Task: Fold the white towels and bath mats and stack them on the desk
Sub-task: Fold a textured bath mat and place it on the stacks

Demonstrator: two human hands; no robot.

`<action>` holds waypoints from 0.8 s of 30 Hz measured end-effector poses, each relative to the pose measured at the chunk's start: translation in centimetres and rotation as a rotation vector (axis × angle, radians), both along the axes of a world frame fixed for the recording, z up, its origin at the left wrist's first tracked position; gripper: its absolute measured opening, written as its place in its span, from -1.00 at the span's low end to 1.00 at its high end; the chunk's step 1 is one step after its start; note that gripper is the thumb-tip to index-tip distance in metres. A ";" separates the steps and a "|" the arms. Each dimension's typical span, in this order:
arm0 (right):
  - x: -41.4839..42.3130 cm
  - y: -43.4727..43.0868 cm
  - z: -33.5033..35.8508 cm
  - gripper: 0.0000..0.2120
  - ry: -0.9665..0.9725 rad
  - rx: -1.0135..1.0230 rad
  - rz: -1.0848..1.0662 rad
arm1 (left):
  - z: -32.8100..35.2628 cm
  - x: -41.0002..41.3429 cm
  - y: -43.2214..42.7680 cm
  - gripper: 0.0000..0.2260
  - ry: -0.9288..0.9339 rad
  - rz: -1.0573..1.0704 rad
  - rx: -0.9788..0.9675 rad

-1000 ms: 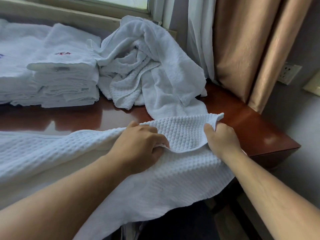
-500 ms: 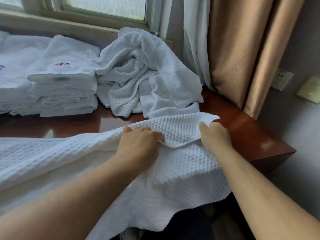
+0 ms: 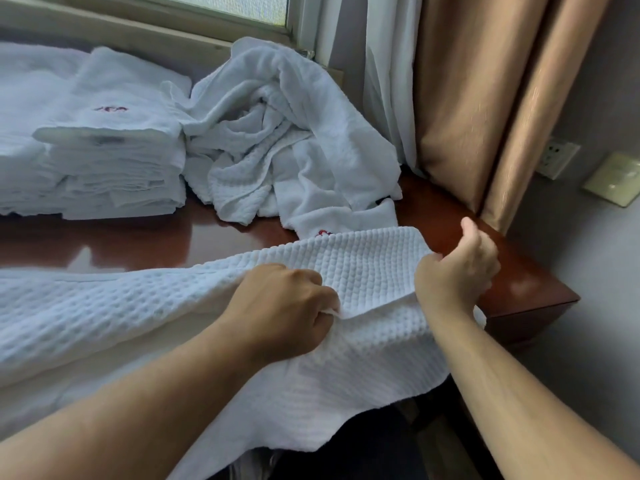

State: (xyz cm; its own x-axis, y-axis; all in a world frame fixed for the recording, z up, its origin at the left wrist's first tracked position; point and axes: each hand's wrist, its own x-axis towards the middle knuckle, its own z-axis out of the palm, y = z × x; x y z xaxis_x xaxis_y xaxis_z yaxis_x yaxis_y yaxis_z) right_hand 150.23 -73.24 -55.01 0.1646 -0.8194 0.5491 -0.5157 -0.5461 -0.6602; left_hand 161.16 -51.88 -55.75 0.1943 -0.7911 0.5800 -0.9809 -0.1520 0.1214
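Two hands work one white waffle-weave mat [image 3: 367, 271] at the near edge of one dark red-brown desk [image 3: 446, 216]. The left hand [image 3: 284, 306] lies knuckles-up on the mat, with its fingers curled under and bunching a fold of the cloth. The right hand [image 3: 457, 268] grips the mat's right edge just below its far corner, fingers curled round the cloth and thumb raised clear. Between the two hands, the far strip of the mat is lifted off the layer beneath. The rest spreads leftward across the desk and hangs over the near edge toward the person.

Behind the mat sits one heap of loose towels [image 3: 287, 140], its foot partly hidden by the mat's raised far edge. The number of towels in the heap cannot be told. Left of the heap, touching it, stands one folded stack [image 3: 110, 164] of several layers. A second folded stack [image 3: 20, 109] lies at the left border, partly cut off.

Two small red marks are visible: one on top of the nearer stack, and one on a towel end at the foot of the heap.

At the right hang one white sheer curtain [image 3: 388, 84] and one tan curtain [image 3: 464, 98] in two broad folds. Two plates are fixed to the grey wall: one socket [image 3: 557, 159] and one switch plate [image 3: 613, 183].
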 end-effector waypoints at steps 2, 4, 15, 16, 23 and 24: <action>0.6 0.1 0.5 -0.54 0.145 -0.295 0.004 | 0.2 0.0 0.2 -0.82 0.014 0.000 0.025; 2.4 0.0 1.2 -0.58 0.392 -0.286 0.244 | 0.3 -0.1 0.3 -0.82 0.018 0.002 0.024; 8.1 3.8 2.3 -0.46 0.943 0.267 0.215 | 0.9 1.1 8.0 -0.37 -0.179 0.411 0.132; 9.0 5.4 2.6 -0.49 0.890 0.178 0.236 | 1.0 1.6 9.5 -0.31 -0.169 0.474 0.109; 11.9 15.8 0.6 -0.76 0.352 0.161 1.045 | 0.2 4.5 18.5 -0.13 0.213 0.766 0.304; 12.2 16.2 0.2 -0.79 0.416 0.115 1.058 | 0.1 4.8 18.9 -0.22 0.217 0.757 0.286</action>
State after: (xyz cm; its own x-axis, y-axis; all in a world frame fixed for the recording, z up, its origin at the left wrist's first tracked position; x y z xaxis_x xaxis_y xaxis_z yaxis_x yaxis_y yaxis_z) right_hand 162.41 -56.99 -54.79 0.9535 -0.2039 0.2217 -0.0236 -0.7843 -0.6200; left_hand 165.98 -32.99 -55.67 0.8166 -0.5128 0.2649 -0.5606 -0.8139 0.1526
